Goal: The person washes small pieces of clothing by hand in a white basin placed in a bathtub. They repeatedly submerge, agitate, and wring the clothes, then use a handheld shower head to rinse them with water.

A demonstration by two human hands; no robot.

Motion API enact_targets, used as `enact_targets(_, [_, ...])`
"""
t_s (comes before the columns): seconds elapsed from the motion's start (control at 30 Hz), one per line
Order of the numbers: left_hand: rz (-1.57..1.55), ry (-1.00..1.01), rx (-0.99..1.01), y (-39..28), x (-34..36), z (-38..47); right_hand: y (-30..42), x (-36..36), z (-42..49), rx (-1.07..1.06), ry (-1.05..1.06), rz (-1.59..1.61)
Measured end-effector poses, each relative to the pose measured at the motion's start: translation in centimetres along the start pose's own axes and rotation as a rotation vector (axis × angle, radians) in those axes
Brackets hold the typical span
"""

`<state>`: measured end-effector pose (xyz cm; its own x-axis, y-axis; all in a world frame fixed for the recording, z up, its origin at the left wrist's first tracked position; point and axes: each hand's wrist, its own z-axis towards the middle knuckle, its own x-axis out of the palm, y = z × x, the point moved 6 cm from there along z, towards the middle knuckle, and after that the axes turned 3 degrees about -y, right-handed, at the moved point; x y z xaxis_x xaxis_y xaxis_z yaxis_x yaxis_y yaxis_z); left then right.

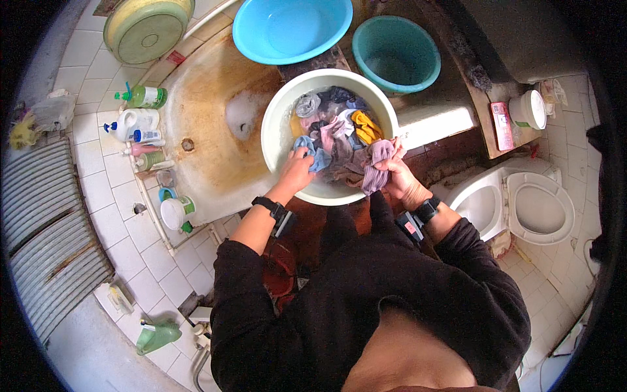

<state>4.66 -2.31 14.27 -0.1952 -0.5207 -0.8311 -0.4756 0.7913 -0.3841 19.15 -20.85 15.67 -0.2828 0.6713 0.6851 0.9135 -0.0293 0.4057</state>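
Note:
A pale round plastic basin [274, 128] stands before me, holding water and a heap of wet socks and small garments. My right hand [397, 177] grips a mauve ribbed sock [377, 180] over the basin's near right rim. At the near left inside the basin, my left hand [297, 170] has its fingers on a light blue cloth [319, 157]; part of that cloth lies under the fingers. A yellow sock [366, 128], a pink sock [335, 133] and dark fabric [338, 94] lie among the heap, partly under water.
A stained bathtub [205, 166] lies to the left, with several bottles, including a green pump bottle [148, 97], along its edge. Beyond stand a blue basin [294, 34] and a teal bucket [397, 54]. To the right are a toilet [477, 203] and a pink phone-like object [501, 126].

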Motion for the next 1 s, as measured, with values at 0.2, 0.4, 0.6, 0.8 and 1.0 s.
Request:
enact_targets(0.2, [-0.711, -0.174, -0.175, 2.2, -3.8, -0.2, -0.4, -0.4, 0.4, 0.029, 0.021, 0.071])
enact_targets(0.4, [-1.918, -0.198, -0.245, 0.4, -6.5, 1.0, -0.3, 0.3, 0.9, 0.024, 0.051, 0.060])
enact_targets(0.6, [-2.081, -0.189, -0.174, -2.7, -7.3, 2.6, -1.5, 3.1, 2.4, 0.171, 0.198, 0.173])
enact_targets(0.8, [-1.745, 0.002, -0.708, -1.7, -0.5, 3.2, -2.1, 4.2, 3.3, 0.238, 0.266, 0.186])
enact_targets(1.0, [-1.682, 0.100, -0.973, -0.8, 2.2, 1.2, -2.9, 2.4, 3.6, 0.271, 0.134, 0.131])
